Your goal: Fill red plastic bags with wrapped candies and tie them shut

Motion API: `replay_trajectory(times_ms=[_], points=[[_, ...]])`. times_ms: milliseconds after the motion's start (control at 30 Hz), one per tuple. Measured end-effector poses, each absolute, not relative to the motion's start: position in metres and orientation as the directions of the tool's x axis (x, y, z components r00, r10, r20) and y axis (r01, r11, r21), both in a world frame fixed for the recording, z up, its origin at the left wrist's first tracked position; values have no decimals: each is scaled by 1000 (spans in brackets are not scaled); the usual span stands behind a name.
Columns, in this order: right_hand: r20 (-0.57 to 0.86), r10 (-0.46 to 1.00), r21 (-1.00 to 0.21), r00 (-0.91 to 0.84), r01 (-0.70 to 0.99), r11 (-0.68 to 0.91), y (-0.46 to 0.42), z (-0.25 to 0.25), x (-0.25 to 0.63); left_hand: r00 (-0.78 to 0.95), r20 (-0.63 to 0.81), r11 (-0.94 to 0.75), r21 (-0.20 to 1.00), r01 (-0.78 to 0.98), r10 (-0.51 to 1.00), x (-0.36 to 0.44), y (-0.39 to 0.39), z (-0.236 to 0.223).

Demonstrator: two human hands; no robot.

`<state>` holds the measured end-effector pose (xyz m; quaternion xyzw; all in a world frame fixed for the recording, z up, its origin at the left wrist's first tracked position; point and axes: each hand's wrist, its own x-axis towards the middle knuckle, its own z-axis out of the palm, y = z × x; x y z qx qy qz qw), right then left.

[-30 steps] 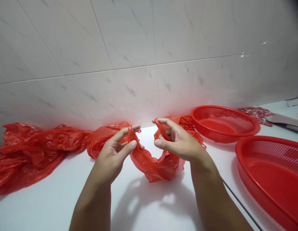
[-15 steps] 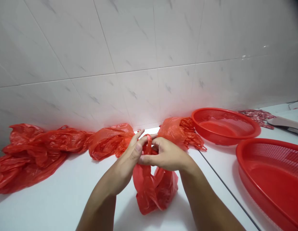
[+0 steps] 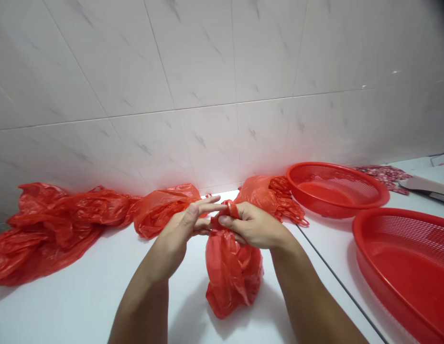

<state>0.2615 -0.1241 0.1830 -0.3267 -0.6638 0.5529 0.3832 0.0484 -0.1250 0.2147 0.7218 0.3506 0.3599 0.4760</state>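
The person's right hand (image 3: 252, 227) pinches the gathered neck of a red plastic bag (image 3: 231, 272) between thumb and fingers, with a twisted handle (image 3: 233, 210) showing above the thumb. The left hand's (image 3: 182, 224) fingers lie close together and reach across to that handle; whether they grip it, you cannot tell. The bag sags below both hands over a white counter (image 3: 81, 301). To the right sit two red mesh baskets (image 3: 404, 272) (image 3: 332, 188). Crumpled red bags (image 3: 53, 227) lie along the white tiled wall (image 3: 171, 95).

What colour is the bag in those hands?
The plastic bag is red, clearest in the head view.
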Motion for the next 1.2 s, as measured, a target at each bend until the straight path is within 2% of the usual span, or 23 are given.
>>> replay_trajectory(times_ms=[167, 400, 600, 700, 800, 1067, 1200], points=[[191, 851, -981, -489, -85, 172, -122, 180, 266, 464, 217, -358, 902, 241, 859, 56, -122, 216], [182, 847, -969, -500, -235, 70, -123, 180, 262, 410, 258, -362, 910, 200, 875, 67, -123, 209], [275, 850, -959, -450, -190, 209, -122, 182, 259, 369, 233, -320, 927, 196, 900, 68, -119, 204], [279, 866, -951, -416, -244, 190, -120, 178, 258, 459, 196, -300, 939, 167, 867, 71, -121, 205], [275, 872, -956, -404, -214, 202, -121, 177, 263, 562, 157, -278, 951, 134, 812, 75, -126, 207], [293, 719, -956, -630, -173, 238, -129, 183, 283, 669, 79, -237, 960, 148, 739, 76, -125, 209], [305, 691, -944, -655, -114, 309, -132, 185, 294, 675, 12, -111, 988, 105, 738, 72, -123, 210]])
